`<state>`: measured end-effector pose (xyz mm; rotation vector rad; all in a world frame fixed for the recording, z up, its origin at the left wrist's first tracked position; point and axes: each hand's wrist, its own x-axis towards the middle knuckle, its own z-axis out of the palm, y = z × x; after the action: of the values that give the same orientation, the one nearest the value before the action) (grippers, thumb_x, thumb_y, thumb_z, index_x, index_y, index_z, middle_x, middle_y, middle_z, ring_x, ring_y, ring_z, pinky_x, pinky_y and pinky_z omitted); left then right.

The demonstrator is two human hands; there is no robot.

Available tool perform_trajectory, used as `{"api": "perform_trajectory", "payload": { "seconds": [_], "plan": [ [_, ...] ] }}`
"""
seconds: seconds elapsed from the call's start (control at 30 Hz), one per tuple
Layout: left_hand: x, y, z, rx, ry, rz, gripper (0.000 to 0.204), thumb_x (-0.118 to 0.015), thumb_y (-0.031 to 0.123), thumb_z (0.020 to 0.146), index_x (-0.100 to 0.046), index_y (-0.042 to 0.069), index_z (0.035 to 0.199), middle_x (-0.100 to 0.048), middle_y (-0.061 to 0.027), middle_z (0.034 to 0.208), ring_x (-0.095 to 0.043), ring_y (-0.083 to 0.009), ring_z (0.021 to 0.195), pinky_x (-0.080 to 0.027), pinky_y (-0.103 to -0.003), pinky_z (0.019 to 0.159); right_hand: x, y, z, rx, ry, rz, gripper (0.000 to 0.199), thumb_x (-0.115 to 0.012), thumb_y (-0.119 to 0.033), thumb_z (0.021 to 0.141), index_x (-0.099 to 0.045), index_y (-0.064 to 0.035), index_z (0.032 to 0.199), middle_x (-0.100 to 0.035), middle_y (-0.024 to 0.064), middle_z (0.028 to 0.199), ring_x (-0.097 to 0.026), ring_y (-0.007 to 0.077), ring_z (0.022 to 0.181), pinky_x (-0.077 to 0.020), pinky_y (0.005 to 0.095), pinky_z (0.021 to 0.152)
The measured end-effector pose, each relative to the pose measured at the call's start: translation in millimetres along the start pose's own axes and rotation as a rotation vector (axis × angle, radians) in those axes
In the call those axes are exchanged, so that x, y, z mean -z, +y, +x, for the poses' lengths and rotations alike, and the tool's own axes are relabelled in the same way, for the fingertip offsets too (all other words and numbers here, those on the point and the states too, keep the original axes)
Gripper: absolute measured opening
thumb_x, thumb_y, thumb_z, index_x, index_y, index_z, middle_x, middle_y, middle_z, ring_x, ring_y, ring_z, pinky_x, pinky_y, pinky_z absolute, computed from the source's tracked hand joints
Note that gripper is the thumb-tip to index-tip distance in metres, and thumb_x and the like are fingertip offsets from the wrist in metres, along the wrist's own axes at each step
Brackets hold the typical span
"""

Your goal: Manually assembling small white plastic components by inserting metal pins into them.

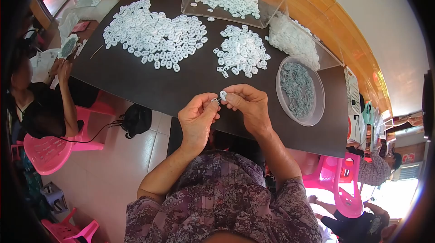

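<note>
Over the near edge of the dark table [181, 86], my two hands meet with their fingertips close together. Between the thumb and fingers of my right hand [253, 109] is a white oval piece [223, 94] with two holes. My left hand [195, 123] pinches a smaller white piece [215, 100] right beside it. Something thin and dark shows between the two pieces, too small to name. Beyond my hands lie a large heap of white oval pieces [152, 32] and a smaller heap of small white pieces [242, 48].
To my right stands a clear round tub [321, 109] of grey-green small parts [297, 89]. Behind it lies a clear bag of white pieces [294, 39]. A clear box [244, 21] with white pieces stands at the back. Another person [45, 102] sits at left, near a pink chair [47, 150].
</note>
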<state>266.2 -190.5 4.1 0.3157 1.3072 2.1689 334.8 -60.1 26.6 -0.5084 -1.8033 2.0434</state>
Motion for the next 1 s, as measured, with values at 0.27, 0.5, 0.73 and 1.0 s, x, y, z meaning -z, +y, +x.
{"api": "perform_trajectory", "payload": {
  "seconds": [0.27,0.5,0.73,1.0],
  "plan": [
    [0.0,-1.1,-1.1,-0.035,-0.006,0.018,0.014,-0.057,0.001,0.087,-0.062,-0.002,0.100,-0.061,-0.0026,0.080,-0.054,-0.0043,0.067,-0.047,-0.018,0.059,-3.9,-1.2,-0.6,0.039,0.003,-0.021,0.014,-0.061,-0.004,0.085,-0.064,0.0037,0.097,-0.065,0.0041,0.081,-0.056,0.0066,0.073,-0.0452,0.0201,0.067],
    [0.6,-2.3,0.0,-0.053,-0.002,0.009,0.014,-0.057,0.000,0.087,-0.062,-0.003,0.099,-0.061,-0.0030,0.080,-0.054,-0.0045,0.067,-0.047,-0.019,0.060,-4.9,1.0,-1.0,0.062,-0.009,-0.043,0.012,-0.061,-0.003,0.085,-0.065,0.0032,0.094,-0.064,0.0027,0.080,-0.055,0.0057,0.072,-0.0451,0.0198,0.066],
    [-3.1,-3.6,-0.1,-0.076,-0.005,0.014,0.019,-0.058,0.001,0.087,-0.060,-0.004,0.105,-0.062,-0.0047,0.080,-0.057,-0.0069,0.065,-0.046,-0.018,0.057,-7.9,0.0,-2.8,0.096,-0.021,-0.071,0.011,-0.060,-0.001,0.085,-0.065,0.0042,0.093,-0.065,0.0031,0.080,-0.057,0.0067,0.073,-0.0462,0.0205,0.066],
    [-0.3,-9.2,1.1,-0.069,-0.070,-0.049,0.026,-0.056,0.001,0.089,-0.057,-0.003,0.114,-0.060,-0.0041,0.084,-0.054,-0.0061,0.067,-0.045,-0.018,0.059,-9.6,4.5,-6.6,0.171,0.024,-0.220,0.010,-0.058,0.000,0.085,-0.064,0.0022,0.093,-0.064,0.0037,0.080,-0.058,0.0080,0.073,-0.0471,0.0222,0.066]
  ]
}}
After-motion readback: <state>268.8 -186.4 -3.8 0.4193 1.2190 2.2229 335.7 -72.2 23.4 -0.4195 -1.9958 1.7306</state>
